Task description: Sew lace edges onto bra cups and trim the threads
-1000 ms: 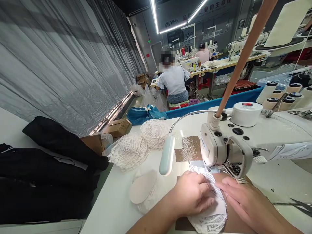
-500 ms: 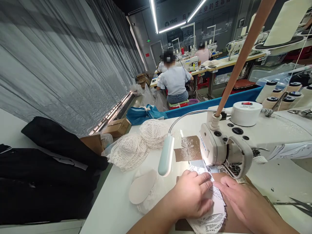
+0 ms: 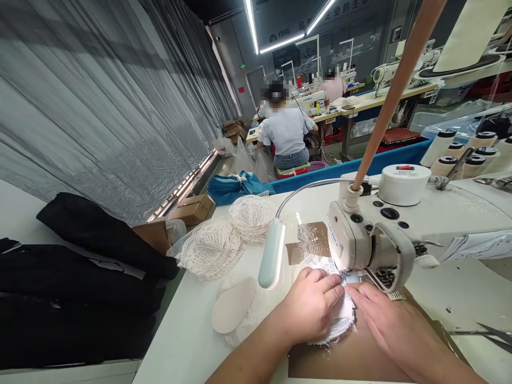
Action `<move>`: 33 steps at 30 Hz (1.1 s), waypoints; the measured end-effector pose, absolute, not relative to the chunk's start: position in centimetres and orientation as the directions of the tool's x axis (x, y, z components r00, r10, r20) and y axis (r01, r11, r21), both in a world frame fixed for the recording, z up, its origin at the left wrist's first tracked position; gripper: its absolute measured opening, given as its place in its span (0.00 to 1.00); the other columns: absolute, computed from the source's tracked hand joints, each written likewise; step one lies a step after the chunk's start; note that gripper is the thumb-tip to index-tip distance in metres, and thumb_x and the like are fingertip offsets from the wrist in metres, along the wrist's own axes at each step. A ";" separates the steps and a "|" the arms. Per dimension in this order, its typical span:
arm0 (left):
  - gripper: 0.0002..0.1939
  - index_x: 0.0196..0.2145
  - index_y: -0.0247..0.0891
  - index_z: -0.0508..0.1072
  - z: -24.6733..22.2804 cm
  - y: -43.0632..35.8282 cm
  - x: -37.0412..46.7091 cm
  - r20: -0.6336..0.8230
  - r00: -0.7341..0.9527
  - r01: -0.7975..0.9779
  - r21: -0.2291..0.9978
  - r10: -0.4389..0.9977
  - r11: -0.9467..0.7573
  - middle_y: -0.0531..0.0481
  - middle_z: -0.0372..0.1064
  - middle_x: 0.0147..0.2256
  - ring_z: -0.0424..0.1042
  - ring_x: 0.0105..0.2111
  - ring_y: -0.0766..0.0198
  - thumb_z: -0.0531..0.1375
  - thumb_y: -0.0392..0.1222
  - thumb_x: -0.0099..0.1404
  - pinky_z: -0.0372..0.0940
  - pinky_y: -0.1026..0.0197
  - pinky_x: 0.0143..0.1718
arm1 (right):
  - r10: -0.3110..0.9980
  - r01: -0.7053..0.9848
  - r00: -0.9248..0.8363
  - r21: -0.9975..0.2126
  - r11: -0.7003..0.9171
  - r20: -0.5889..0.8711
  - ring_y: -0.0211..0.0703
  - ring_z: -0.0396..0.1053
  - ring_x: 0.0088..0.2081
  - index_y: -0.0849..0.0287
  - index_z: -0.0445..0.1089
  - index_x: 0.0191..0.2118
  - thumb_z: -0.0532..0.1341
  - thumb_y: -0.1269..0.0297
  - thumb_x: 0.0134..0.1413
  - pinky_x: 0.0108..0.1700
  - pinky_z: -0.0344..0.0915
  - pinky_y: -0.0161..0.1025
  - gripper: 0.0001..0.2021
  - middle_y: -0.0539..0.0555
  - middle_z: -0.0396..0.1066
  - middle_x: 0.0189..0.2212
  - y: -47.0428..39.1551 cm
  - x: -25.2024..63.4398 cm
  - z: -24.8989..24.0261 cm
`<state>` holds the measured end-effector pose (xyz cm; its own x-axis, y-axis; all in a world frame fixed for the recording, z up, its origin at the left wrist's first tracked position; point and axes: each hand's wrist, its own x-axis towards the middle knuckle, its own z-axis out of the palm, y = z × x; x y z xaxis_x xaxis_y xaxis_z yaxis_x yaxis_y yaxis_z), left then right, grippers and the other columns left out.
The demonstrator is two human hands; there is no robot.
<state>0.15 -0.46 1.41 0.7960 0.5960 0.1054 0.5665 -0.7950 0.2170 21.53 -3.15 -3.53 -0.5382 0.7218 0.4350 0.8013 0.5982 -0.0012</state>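
Note:
A white lace cup piece lies under the head of a white sewing machine, partly hidden by my fingers. My left hand presses on it from the left, fingers bent together over the lace close to the needle area. From the other side, my right hand has thumb and fingers closed at the edge of the lace, just below the presser foot. Both hands rest over a brown sheet on the machine bed. The needle itself cannot be made out.
Stacked lace cups and a beige oval pad lie on the white table at left. A lamp hangs beside the machine head. Scissors and thread cones are at right. A co-worker sits ahead.
The lace cup has slid forward and turned under the machine head, uncovering more of the brown sheet. Both my hands have shifted slightly forward and left with it.

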 end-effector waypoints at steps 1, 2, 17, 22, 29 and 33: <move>0.25 0.56 0.33 0.65 1.4 -0.4 0.2 0.107 0.797 0.565 0.217 0.595 -0.796 0.43 0.66 0.57 0.64 0.46 0.52 0.56 0.36 0.60 0.60 0.52 0.47 | 0.722 0.804 -0.534 -0.001 0.595 0.440 0.40 0.73 0.21 0.62 0.72 0.50 0.46 0.80 0.54 0.19 0.67 0.37 0.24 0.55 0.78 0.32 -3.1 21.5 -3.5; 0.24 0.56 0.33 0.66 1.3 -0.3 0.2 0.110 0.797 0.564 0.216 0.594 -0.797 0.42 0.66 0.56 0.64 0.46 0.52 0.56 0.36 0.61 0.60 0.52 0.47 | 0.722 0.807 -0.528 -0.003 0.591 0.448 0.40 0.73 0.21 0.62 0.73 0.50 0.46 0.81 0.54 0.19 0.66 0.37 0.24 0.55 0.78 0.31 -3.2 21.5 -3.6; 0.17 0.53 0.35 0.69 1.0 0.4 0.2 0.207 0.737 0.604 0.226 0.643 -0.765 0.40 0.72 0.49 0.66 0.47 0.54 0.50 0.41 0.70 0.62 0.52 0.48 | 0.804 0.840 -0.491 -0.063 0.539 0.336 0.45 0.77 0.31 0.51 0.71 0.55 0.46 0.72 0.59 0.26 0.71 0.37 0.24 0.55 0.78 0.35 -3.0 22.4 -4.8; 0.16 0.51 0.36 0.69 1.4 0.2 0.1 0.200 0.715 0.636 0.213 0.670 -0.742 0.41 0.71 0.49 0.65 0.47 0.52 0.50 0.41 0.71 0.62 0.51 0.47 | 0.798 0.830 -0.479 -0.107 0.548 0.365 0.42 0.75 0.30 0.50 0.71 0.55 0.49 0.71 0.59 0.26 0.69 0.33 0.23 0.54 0.78 0.38 -2.7 22.8 -4.7; 0.17 0.51 0.38 0.69 1.7 -0.2 -0.5 0.171 0.799 0.547 0.192 0.576 -0.815 0.43 0.67 0.53 0.64 0.49 0.53 0.52 0.47 0.70 0.59 0.52 0.50 | 0.808 0.839 -0.418 -0.163 0.518 0.416 0.49 0.76 0.38 0.49 0.73 0.52 0.49 0.68 0.60 0.37 0.73 0.41 0.21 0.56 0.78 0.38 -2.8 22.9 -4.5; 0.17 0.52 0.37 0.69 1.9 -0.3 -0.5 0.163 0.829 0.509 0.179 0.535 -0.842 0.44 0.68 0.54 0.64 0.51 0.56 0.49 0.46 0.73 0.58 0.53 0.51 | 0.798 0.814 -0.479 -0.153 0.560 0.366 0.44 0.76 0.34 0.48 0.72 0.52 0.49 0.69 0.60 0.32 0.72 0.37 0.21 0.54 0.78 0.40 -3.0 22.6 -4.0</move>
